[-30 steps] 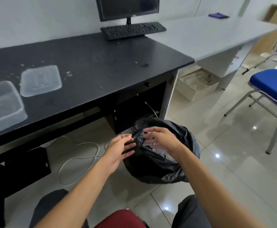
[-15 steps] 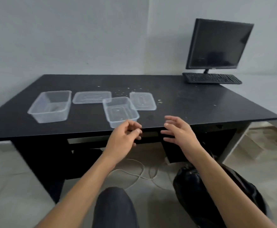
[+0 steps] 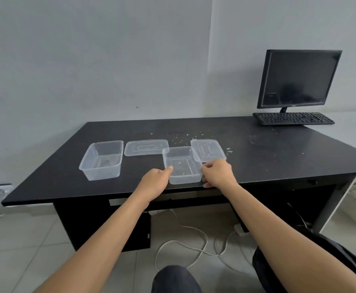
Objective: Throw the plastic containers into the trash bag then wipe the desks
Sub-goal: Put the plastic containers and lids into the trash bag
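Black plastic trash bag (image 3: 261,280): mostly behind the right forearm (image 3: 278,231), cropped by the lower edge. Left hand (image 3: 154,180): fingers hidden beside the clear rectangular plastic container (image 3: 182,166); I cannot confirm grip.

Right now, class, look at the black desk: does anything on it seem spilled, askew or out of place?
Pale crumbs are scattered over the black desk behind the nearer clear plastic container and beside the right-hand clear plastic lid. That lid lies skewed, one edge against the container.
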